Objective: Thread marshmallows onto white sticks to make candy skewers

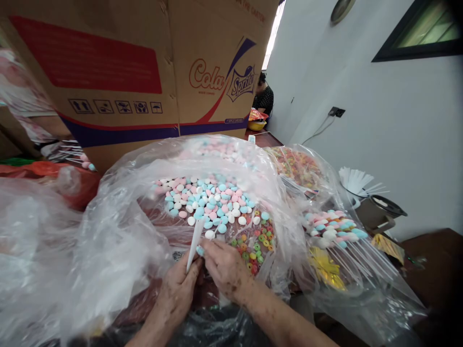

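My left hand (180, 277) is closed around a bundle of thin white sticks (196, 241) that point up and away from me. Close beside it, my right hand (226, 267) pinches a small light-blue candy (200, 250) between thumb and finger. In front of both hands lies a heap of pink, blue and white oval candies (206, 197), spilling from a clear plastic bag (119, 193). Just right of my right hand, colourful ring-shaped candies (255, 241) are scattered on the table.
A large Cola Sprite carton (137, 72) stands behind the heap. At right, finished candy sticks (336, 229) lie on plastic near a yellow ribbon bow (327, 267). A dark mug (378, 212) stands near more white sticks (356, 182). A person (265, 96) sits beyond the carton; another stands at left.
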A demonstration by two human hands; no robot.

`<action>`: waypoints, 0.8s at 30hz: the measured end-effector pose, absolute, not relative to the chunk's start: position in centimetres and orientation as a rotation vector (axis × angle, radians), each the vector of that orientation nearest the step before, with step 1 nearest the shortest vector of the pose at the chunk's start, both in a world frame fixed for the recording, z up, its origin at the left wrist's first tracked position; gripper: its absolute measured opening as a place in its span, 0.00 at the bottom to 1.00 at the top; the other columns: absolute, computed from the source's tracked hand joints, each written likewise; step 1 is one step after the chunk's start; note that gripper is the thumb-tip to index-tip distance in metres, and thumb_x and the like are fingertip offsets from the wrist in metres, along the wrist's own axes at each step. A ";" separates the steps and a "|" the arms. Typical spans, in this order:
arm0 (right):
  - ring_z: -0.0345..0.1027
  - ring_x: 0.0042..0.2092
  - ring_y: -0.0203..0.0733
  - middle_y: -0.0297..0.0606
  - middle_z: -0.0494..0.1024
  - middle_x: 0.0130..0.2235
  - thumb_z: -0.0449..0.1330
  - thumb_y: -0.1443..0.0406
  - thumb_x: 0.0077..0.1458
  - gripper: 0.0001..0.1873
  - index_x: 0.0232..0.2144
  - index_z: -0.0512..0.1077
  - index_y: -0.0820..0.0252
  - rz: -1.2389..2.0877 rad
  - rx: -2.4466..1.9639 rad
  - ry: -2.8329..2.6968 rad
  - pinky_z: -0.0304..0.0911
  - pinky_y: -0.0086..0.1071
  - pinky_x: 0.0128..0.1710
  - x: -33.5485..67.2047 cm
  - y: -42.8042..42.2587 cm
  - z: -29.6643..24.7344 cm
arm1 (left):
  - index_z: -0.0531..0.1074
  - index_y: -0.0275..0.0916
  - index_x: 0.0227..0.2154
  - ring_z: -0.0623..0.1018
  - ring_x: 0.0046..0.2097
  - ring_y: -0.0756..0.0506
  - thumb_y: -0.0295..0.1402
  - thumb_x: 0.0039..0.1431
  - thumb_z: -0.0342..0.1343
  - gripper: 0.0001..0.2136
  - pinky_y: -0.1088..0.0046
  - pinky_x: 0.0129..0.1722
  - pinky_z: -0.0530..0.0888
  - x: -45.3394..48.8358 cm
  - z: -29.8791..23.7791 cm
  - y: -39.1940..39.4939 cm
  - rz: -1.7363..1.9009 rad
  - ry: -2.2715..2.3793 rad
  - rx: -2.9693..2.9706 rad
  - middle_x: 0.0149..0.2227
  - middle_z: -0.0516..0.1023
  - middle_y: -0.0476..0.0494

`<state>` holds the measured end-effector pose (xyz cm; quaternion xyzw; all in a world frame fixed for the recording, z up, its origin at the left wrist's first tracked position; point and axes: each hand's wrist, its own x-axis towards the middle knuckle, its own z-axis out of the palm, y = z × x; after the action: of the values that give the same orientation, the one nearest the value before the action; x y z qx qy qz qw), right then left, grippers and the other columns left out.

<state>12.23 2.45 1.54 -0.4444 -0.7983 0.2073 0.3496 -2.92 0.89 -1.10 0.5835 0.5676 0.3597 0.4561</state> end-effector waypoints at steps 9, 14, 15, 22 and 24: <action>0.67 0.43 0.47 0.46 0.78 0.39 0.51 0.69 0.63 0.14 0.37 0.78 0.63 -0.004 -1.980 -2.359 0.58 0.34 0.45 20.6 8.3 4.1 | 0.66 0.42 0.20 0.67 0.22 0.47 0.46 0.58 0.46 0.17 0.73 0.25 0.63 -2.7 -0.4 0.7 0.812 1.484 1.460 0.18 0.67 0.54; 0.66 0.46 0.48 0.47 0.77 0.43 0.53 0.70 0.61 0.12 0.38 0.77 0.61 -0.091 -2.111 -2.449 0.56 0.34 0.44 21.4 9.7 2.2 | 0.66 0.42 0.20 0.68 0.23 0.47 0.45 0.59 0.46 0.17 0.72 0.25 0.63 -2.7 -0.8 0.8 0.815 1.478 1.497 0.18 0.68 0.53; 0.66 0.46 0.48 0.47 0.77 0.43 0.53 0.70 0.61 0.12 0.38 0.76 0.61 -0.073 -2.139 -2.425 0.56 0.34 0.43 21.4 9.7 2.2 | 0.66 0.42 0.21 0.68 0.23 0.47 0.45 0.59 0.46 0.17 0.72 0.25 0.63 -2.7 -0.8 0.8 0.812 1.479 1.493 0.18 0.68 0.53; 0.66 0.41 0.41 0.43 0.77 0.38 0.52 0.69 0.59 0.09 0.34 0.74 0.62 0.044 -2.136 -2.221 0.54 0.29 0.37 22.0 8.7 4.5 | 0.67 0.42 0.20 0.68 0.23 0.47 0.45 0.59 0.46 0.17 0.73 0.25 0.64 -2.8 -0.8 0.7 0.810 1.486 1.472 0.18 0.69 0.53; 0.67 0.38 0.41 0.42 0.77 0.37 0.52 0.70 0.59 0.09 0.35 0.73 0.62 0.062 -2.132 -2.228 0.53 0.29 0.36 22.1 7.9 4.5 | 0.67 0.42 0.20 0.69 0.23 0.47 0.45 0.59 0.47 0.17 0.73 0.25 0.64 -2.7 -0.7 0.7 0.822 1.472 1.461 0.19 0.69 0.53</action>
<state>22.07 7.93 4.53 -0.6909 -0.7221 0.0202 0.0287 -2.71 0.71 -0.70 0.5882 0.5926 0.3310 0.4396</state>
